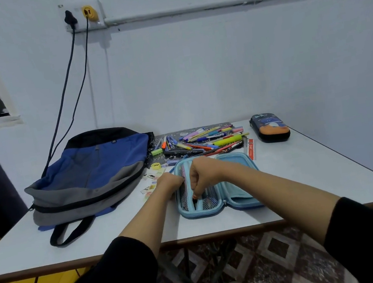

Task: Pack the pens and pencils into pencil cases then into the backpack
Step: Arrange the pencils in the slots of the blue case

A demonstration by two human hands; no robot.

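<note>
A light blue pencil case (237,183) lies open flat on the white table (305,172), its mesh pocket side to the left. My left hand (168,183) grips the left edge of the case at the mesh. My right hand (203,175) is curled over the mesh pocket with its fingertips down in the middle; what it pinches is hidden. Behind the case lies a pile of pens and pencils (204,140). A blue, grey and black backpack (89,176) lies flat at the left. A dark pencil case (269,127) with an orange print sits shut at the back right.
A red ruler (250,149), a yellow sharpener (156,166) and small stickers (150,188) lie around the open case. Two cables (70,85) hang from a wall socket down behind the backpack. The table's front edge runs just below my forearms.
</note>
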